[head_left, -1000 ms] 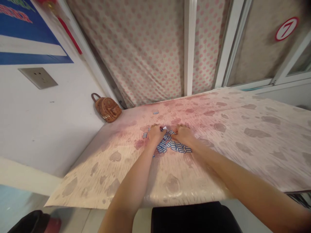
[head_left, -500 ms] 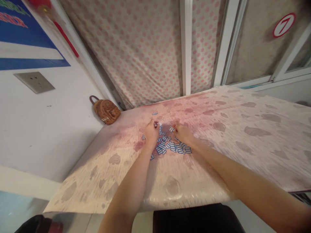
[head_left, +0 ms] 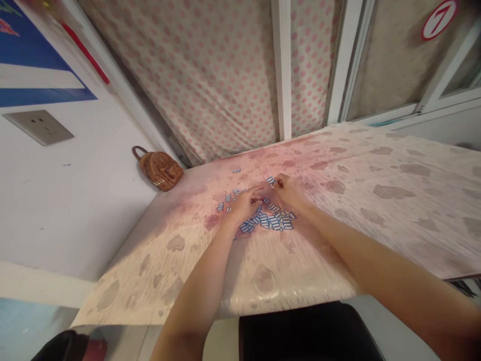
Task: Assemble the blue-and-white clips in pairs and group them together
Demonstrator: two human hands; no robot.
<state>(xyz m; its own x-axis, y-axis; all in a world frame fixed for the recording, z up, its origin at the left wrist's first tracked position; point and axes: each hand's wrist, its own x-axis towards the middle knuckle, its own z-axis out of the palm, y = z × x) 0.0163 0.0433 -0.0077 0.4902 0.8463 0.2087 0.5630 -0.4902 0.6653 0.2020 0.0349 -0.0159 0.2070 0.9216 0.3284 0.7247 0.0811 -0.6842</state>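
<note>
Pinching a blue-and-white striped piece point(head_left: 270, 181) in the right hand point(head_left: 290, 191), at one o'clock from the heap of striped pieces point(head_left: 276, 220) on the table point(head_left: 270, 263); holding the left hand point(head_left: 242, 204) half-curled at the heap's eleven o'clock edge, cannot tell whether closed on anything; with only a few loose pieces point(head_left: 228, 198) parted off towards ten o'clock, most left heaped together

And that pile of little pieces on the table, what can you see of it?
The pile is a loose heap of small, flat pieces, striped pale and blue, turned various ways and many overlapping. They look like card or plastic; I can't tell which. It spreads unevenly on the table, reaching under or beside the left hand, which hides part of it; whether they touch isn't clear. Any finer markings are too small to read.
</note>
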